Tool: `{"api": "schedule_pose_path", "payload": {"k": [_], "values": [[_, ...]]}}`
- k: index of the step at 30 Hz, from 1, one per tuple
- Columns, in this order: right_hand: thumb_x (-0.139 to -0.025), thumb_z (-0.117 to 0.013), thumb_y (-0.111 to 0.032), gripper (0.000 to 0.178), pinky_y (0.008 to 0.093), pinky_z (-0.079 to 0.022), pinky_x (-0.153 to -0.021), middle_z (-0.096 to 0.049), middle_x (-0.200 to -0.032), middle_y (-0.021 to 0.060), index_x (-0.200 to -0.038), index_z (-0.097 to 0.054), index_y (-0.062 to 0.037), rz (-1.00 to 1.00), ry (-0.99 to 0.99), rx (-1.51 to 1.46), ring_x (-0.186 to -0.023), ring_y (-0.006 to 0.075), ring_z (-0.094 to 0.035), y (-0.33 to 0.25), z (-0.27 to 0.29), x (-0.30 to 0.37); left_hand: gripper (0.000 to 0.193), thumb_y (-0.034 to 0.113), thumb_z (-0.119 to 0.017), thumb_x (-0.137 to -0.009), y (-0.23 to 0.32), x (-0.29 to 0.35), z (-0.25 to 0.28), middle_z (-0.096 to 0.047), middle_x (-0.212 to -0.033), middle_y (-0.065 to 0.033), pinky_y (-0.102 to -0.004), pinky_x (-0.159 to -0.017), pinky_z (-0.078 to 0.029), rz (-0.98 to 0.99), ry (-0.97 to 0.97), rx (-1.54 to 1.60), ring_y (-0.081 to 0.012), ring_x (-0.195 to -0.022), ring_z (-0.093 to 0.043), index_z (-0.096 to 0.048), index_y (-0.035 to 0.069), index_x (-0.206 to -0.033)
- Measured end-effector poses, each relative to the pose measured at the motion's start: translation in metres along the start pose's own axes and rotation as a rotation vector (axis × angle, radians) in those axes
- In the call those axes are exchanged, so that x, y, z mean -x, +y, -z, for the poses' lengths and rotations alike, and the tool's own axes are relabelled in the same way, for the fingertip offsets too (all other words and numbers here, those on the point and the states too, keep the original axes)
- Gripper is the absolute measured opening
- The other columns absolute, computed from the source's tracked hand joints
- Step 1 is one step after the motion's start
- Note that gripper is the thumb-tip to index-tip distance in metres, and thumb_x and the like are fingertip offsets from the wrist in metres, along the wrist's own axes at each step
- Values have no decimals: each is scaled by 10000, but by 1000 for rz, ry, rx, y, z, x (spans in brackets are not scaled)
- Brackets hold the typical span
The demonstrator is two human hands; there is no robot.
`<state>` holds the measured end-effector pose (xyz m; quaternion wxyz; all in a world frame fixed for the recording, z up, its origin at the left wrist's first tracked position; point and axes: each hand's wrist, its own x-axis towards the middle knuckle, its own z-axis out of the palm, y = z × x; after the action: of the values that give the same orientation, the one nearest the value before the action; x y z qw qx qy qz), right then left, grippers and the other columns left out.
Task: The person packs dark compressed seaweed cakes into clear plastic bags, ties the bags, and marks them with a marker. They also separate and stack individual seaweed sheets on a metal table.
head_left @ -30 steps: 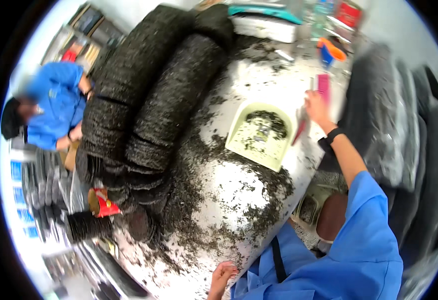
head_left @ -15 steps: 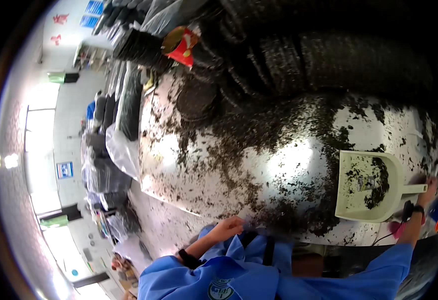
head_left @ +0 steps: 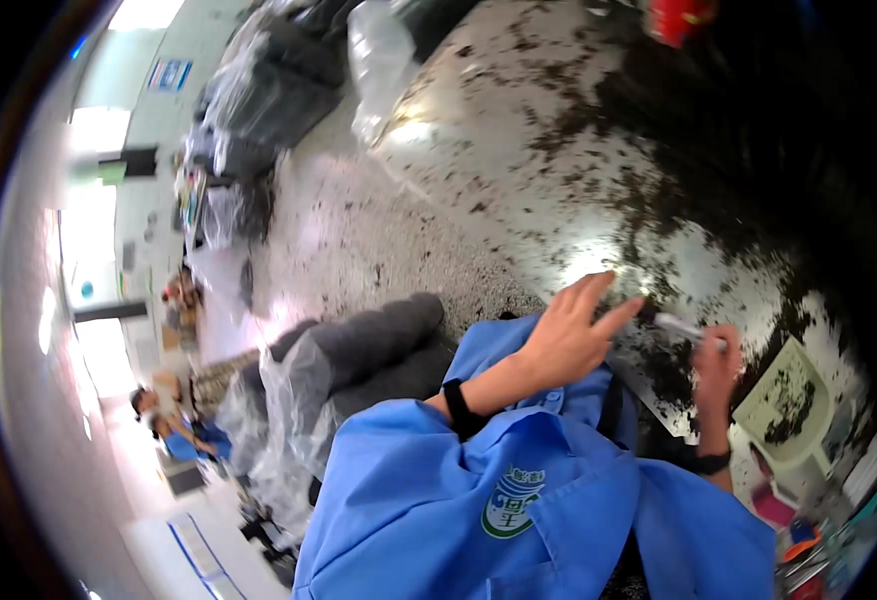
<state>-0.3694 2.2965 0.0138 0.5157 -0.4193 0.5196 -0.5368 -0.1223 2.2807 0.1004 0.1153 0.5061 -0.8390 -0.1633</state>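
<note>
My left hand (head_left: pixel 577 333) is held over the near edge of the table (head_left: pixel 479 160), fingers stretched out and apart, holding nothing. A slim whitish stick-like tool (head_left: pixel 681 326) is gripped in my right hand (head_left: pixel 717 372), which is smeared by motion. The tool points toward my left hand; its far end looks dark, and its exact kind is unclear. Dark flaky crumbs (head_left: pixel 679 215) are scattered over the pale tabletop beneath both hands. Just right of my right hand lies a cream dustpan (head_left: pixel 821 425), with dark crumbs in it.
Dark stacked material fills the shadowed far right, near a red container (head_left: pixel 677 20). Grey rolls in clear plastic (head_left: pixel 359 345) stand left of me. Wrapped bundles (head_left: pixel 269 95) line the far left. An orange-and-blue tool (head_left: pixel 802 540) lies at lower right. Another person (head_left: pixel 184 435) is in the background.
My view has turned, bringing more floor and rolls into sight at left. My right hand has left the dustpan's handle and now holds the whitish tool. My left hand's fingers have spread.
</note>
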Motion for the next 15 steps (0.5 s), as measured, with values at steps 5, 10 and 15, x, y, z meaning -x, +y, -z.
{"api": "schedule_pose_path", "payload": {"k": [5, 10, 15], "values": [[-885, -523, -60, 84, 194, -259, -426, -395, -583, -63, -818, -473, -70, -299, -342, -269, -474, 12, -340, -47, -198, 15, 367, 165, -679, -703, -76, 85, 31, -501, -968, -130, -410, -649, -487, 375, 79, 178, -306, -908, -554, -514, 71, -1017], [-871, -575, -131, 109, 200, -378, -504, -572, -691, 14, -829, -497, -67, -454, -761, -158, -577, 46, -500, -33, -355, 43, 232, 193, -656, -737, -180, 182, 57, -517, -748, -94, -398, -490, -456, 429, 310, 159, -292, -632, -585, -467, 74, -797], [-863, -580, -154, 145, 234, -398, -480, -560, -606, 21, -770, -509, -68, 100, -1013, 13, -528, 74, -526, 20, -466, 67, 167, 154, -633, -771, -274, 313, 78, -547, -598, -59, -361, -451, -447, 648, 418, -67, -244, -518, -576, -526, 112, -650]]}}
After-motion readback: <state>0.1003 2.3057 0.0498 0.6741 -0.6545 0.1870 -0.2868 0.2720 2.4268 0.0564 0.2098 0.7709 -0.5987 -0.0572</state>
